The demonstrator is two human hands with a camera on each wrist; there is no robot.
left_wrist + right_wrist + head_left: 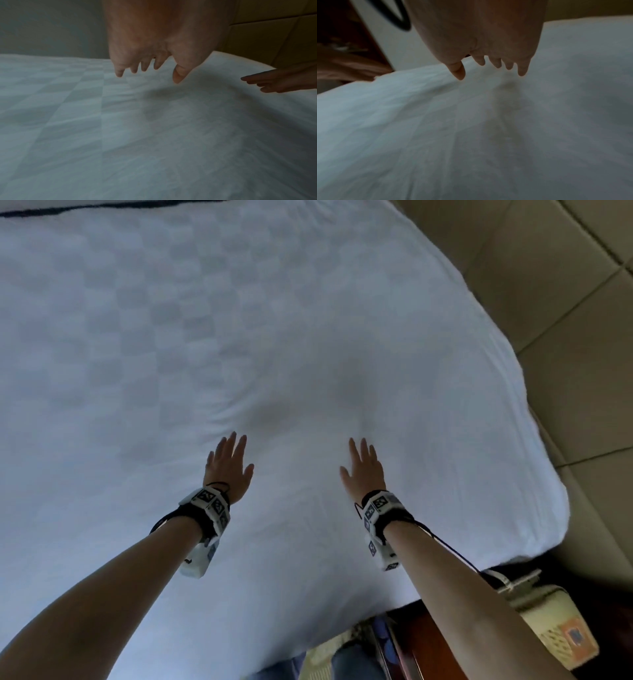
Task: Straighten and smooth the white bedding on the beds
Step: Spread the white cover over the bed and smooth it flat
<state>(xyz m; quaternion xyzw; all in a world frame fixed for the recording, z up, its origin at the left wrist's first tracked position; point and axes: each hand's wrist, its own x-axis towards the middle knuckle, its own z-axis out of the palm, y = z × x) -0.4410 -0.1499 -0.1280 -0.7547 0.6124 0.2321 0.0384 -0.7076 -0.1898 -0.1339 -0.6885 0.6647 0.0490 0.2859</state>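
Observation:
White checker-woven bedding [239,337] covers the bed and fills most of the head view. My left hand [228,463] is stretched out palm down over its near middle, fingers straight and spread. My right hand [363,467] is held the same way a little to the right. In the wrist views both the left hand [149,54] and the right hand [488,47] hover just above the cloth [154,135], casting shadows on it. A shallow crease [233,412] lies just beyond the left fingertips. Neither hand holds anything.
The bed's rounded corner [548,501] is at the right, with beige floor tiles [565,302] beyond it. A dark wooden frame [431,645] and a pale box-like device [555,628] sit at the lower right. A dark stripe [51,210] runs along the bedding's far edge.

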